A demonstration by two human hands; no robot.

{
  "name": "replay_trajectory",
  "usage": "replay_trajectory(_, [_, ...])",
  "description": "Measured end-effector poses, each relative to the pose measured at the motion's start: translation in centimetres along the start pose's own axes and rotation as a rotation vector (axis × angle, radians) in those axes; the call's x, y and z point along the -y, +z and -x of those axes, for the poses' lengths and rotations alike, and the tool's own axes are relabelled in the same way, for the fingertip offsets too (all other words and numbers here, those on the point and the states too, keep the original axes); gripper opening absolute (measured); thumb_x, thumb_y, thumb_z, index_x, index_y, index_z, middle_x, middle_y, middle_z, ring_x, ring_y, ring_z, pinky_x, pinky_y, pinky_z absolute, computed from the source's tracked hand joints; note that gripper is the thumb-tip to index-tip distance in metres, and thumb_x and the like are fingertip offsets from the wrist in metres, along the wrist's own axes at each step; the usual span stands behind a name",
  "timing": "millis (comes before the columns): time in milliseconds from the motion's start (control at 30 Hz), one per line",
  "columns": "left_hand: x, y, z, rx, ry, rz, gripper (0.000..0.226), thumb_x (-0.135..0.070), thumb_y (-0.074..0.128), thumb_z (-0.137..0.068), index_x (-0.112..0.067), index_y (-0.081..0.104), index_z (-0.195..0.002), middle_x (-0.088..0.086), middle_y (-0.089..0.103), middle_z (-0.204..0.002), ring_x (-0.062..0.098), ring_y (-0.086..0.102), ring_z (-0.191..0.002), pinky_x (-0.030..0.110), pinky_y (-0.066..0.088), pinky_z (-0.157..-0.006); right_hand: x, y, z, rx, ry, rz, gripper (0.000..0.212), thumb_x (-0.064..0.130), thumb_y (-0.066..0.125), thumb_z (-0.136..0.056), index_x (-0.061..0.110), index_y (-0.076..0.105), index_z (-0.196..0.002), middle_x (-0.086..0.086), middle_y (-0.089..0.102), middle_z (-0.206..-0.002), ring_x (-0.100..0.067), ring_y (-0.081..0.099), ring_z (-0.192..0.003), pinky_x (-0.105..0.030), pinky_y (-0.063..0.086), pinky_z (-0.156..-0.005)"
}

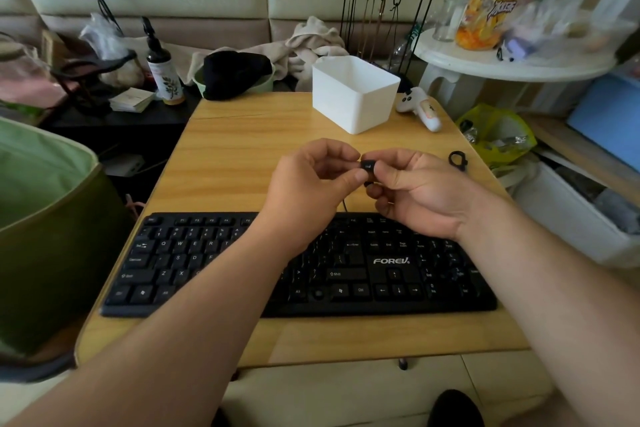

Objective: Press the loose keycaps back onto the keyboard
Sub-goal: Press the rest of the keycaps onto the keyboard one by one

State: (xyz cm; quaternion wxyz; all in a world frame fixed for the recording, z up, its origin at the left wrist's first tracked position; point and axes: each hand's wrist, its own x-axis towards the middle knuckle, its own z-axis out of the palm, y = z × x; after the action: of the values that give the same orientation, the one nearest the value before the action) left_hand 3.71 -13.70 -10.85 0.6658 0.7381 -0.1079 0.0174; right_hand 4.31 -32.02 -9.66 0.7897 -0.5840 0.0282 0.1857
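Wooden table (221, 163), black keyboard (194, 263) below, left hand (311, 184) and right hand (415, 191) both pinching one keycap (367, 165)

You had open wood on the table (228, 156) beyond the keyboard (194, 267), wide to the left. Ahead on the right, the white bin (356, 104) blocked the far edge, the white controller (420, 107) lay just beside it, and a black ring (458, 160) sat near the right rim.
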Motion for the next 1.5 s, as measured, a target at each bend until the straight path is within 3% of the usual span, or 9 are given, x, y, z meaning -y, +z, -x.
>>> replay_trajectory(300, [0.7, -0.1, -0.2, 0.033, 0.027, -0.018, 0.015, -0.011, 0.074, -0.096, -0.022, 0.078, -0.104, -0.004, 0.08, -0.095, 0.014, 0.075, -0.098, 0.041, 0.059, -0.097, 0.4, -0.1, 0.8, 0.002, -0.019, 0.067, 0.02, 0.004, 0.073, -0.073, 0.017, 0.08, -0.087, -0.01, 0.074, -0.085, -0.018, 0.064, -0.071, -0.028, 0.05, -0.067])
replay_trajectory(467, [0.4, -0.9, -0.5, 0.186, 0.06, -0.132, 0.033, -0.006, 0.06, -0.103, -0.028, 0.078, -0.119, -0.009, 0.078, -0.11, 0.008, 0.07, -0.111, 0.034, 0.052, -0.106, 0.5, 0.7, 1.2, -0.078, -0.106, 0.177, 0.026, -0.004, 0.074, -0.081, 0.012, 0.068, -0.1, -0.011, 0.075, -0.084, -0.018, 0.068, -0.069, -0.026, 0.053, -0.064])
replay_trajectory(633, [-0.7, -3.1, -0.6, 0.26, 0.142, -0.327, 0.029, -0.01, 0.068, -0.099, -0.031, 0.079, -0.115, -0.016, 0.073, -0.108, 0.0, 0.065, -0.105, 0.016, 0.049, -0.095, 0.1, 2.4, 1.9, -0.123, -0.27, 0.467, 0.025, -0.003, 0.077, -0.087, 0.013, 0.066, -0.103, -0.011, 0.078, -0.085, -0.026, 0.076, -0.077, -0.032, 0.058, -0.07])
replay_trajectory(767, [-0.8, -4.2, -0.4, 0.183, 0.085, -0.252, 0.021, -0.014, 0.074, -0.096, -0.032, 0.08, -0.103, -0.006, 0.079, -0.1, 0.017, 0.074, -0.099, 0.043, 0.058, -0.099, -0.1, 3.3, 2.0, -0.174, -0.394, 0.745, 0.018, 0.011, 0.08, -0.089, 0.019, 0.069, -0.1, -0.001, 0.08, -0.082, -0.02, 0.078, -0.079, -0.042, 0.063, -0.079])
replay_trajectory(967, [-1.6, -4.8, -0.1, 0.166, -0.114, -0.185, 0.023, -0.019, 0.08, -0.091, -0.023, 0.067, -0.109, -0.005, 0.079, -0.086, 0.019, 0.058, -0.074, 0.039, 0.047, -0.073, -0.3, 3.9, 1.6, -0.269, -0.539, 1.178, 0.008, 0.03, 0.08, -0.085, 0.035, 0.077, -0.091, 0.019, 0.071, -0.076, 0.002, 0.066, -0.073, -0.015, 0.05, -0.066])
replay_trajectory(1100, [-1.4, -5.1, -0.1, 0.173, -0.173, -0.261, 0.022, -0.027, 0.082, -0.089, -0.027, 0.07, -0.108, -0.01, 0.08, -0.088, 0.018, 0.062, -0.074, 0.035, 0.049, -0.072, -0.2, 4.3, 0.7, -0.233, -0.604, 1.496, 0.011, 0.037, 0.073, -0.085, 0.037, 0.077, -0.095, 0.014, 0.065, -0.083, -0.01, 0.059, -0.083, -0.031, 0.051, -0.068])
replay_trajectory(1233, [-0.4, -6.3, -0.4, 0.211, -0.107, -0.577, 0.017, -0.031, 0.075, -0.094, -0.038, 0.07, -0.109, -0.019, 0.077, -0.092, 0.004, 0.071, -0.088, 0.026, 0.056, -0.08, 0.2, 4.5, 0.0, -0.196, -0.369, 1.532, 0.008, 0.039, 0.076, -0.086, 0.037, 0.079, -0.093, 0.015, 0.065, -0.085, -0.007, 0.058, -0.084, -0.025, 0.045, -0.063])
replay_trajectory(1333, [0.5, -6.7, -0.5, 0.197, -0.076, -0.792, 0.016, -0.032, 0.072, -0.096, -0.039, 0.073, -0.11, -0.024, 0.065, -0.091, -0.01, 0.058, -0.089, 0.012, 0.043, -0.073, -0.2, 4.2, -0.7, -0.131, -0.125, 1.379, 0.006, 0.036, 0.084, -0.083, 0.033, 0.081, -0.088, 0.016, 0.069, -0.084, -0.003, 0.062, -0.081, -0.023, 0.043, -0.062])
replay_trajectory(1500, [1.4, -6.3, -0.7, 0.246, -0.116, -0.829, 0.014, -0.037, 0.069, -0.097, -0.037, 0.076, -0.109, -0.024, 0.063, -0.091, -0.004, 0.057, -0.088, 0.011, 0.037, -0.067, -0.7, 4.5, -1.6, -0.127, -0.022, 1.311, 0.009, 0.033, 0.089, -0.078, 0.03, 0.081, -0.08, 0.015, 0.072, -0.079, -0.006, 0.065, -0.08, -0.025, 0.047, -0.066])
